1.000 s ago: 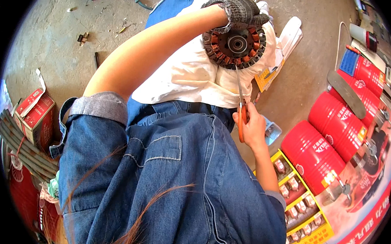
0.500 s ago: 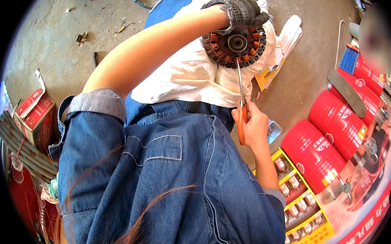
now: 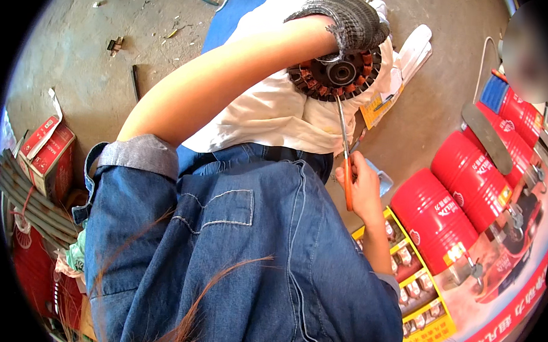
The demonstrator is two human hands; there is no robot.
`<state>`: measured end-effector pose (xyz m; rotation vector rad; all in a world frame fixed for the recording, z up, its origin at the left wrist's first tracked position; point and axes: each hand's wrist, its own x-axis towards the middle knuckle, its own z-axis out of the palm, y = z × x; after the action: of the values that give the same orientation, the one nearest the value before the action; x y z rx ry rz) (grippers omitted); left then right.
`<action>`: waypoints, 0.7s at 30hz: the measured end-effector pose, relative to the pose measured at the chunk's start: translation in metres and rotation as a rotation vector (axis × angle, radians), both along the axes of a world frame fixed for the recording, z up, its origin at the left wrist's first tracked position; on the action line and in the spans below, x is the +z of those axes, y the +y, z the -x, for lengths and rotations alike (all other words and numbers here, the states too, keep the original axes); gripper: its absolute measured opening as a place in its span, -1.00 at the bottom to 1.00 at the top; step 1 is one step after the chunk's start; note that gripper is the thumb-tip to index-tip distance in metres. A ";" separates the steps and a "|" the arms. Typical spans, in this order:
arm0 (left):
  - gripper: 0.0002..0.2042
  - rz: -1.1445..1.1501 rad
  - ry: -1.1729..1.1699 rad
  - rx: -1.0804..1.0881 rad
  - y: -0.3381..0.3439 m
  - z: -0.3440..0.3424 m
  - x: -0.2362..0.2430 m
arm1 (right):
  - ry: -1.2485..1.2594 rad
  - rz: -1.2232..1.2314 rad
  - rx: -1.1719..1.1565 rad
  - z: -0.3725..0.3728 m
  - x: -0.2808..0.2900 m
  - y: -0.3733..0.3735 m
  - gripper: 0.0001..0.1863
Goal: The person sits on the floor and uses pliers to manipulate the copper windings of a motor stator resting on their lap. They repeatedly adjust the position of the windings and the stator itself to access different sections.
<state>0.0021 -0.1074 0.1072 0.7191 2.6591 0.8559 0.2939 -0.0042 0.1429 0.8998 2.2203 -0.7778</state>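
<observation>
My left hand (image 3: 347, 24), in a dark knitted glove, is closed on the top of a round stator (image 3: 321, 81) with copper coils and a dark hub. The stator rests on white cloth (image 3: 258, 121) over my lap, its upper part hidden by the glove. Below it, my bare right hand (image 3: 362, 184) grips orange-handled scissors (image 3: 347, 192); their long, narrow metal tip points up to the coils at the stator's lower edge. I cannot tell whether the tip touches them.
Red drums (image 3: 428, 208) and a yellow display (image 3: 427, 300) are on my right. Left are a red box (image 3: 48, 161), coiled hose (image 3: 34, 209) and small scraps on the concrete floor (image 3: 101, 78). Papers and white gloves (image 3: 414, 42) lie beside the cloth.
The stator and my gloved left hand have shifted slightly right and down. My right hand and the scissors have moved a little right and down, the tip still at the stator's lower edge.
</observation>
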 end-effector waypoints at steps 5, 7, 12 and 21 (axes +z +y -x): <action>-0.59 0.044 0.024 0.049 -0.003 0.004 0.010 | 0.141 0.001 0.031 -0.002 -0.023 0.003 -0.51; -0.59 0.060 0.027 0.053 -0.004 0.002 0.013 | 0.177 -0.016 0.049 -0.001 -0.027 0.001 -0.52; -0.62 0.067 0.067 0.045 0.008 0.003 0.013 | 0.304 -0.122 0.149 -0.005 -0.052 0.012 -0.51; -0.59 0.141 -0.094 -0.508 0.053 0.011 -0.046 | 0.545 -0.258 0.327 0.000 -0.079 0.036 -0.45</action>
<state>-0.0085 -0.0544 0.0611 1.2075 2.2627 0.5405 0.2940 0.0316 0.0635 0.4393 2.9030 -0.6400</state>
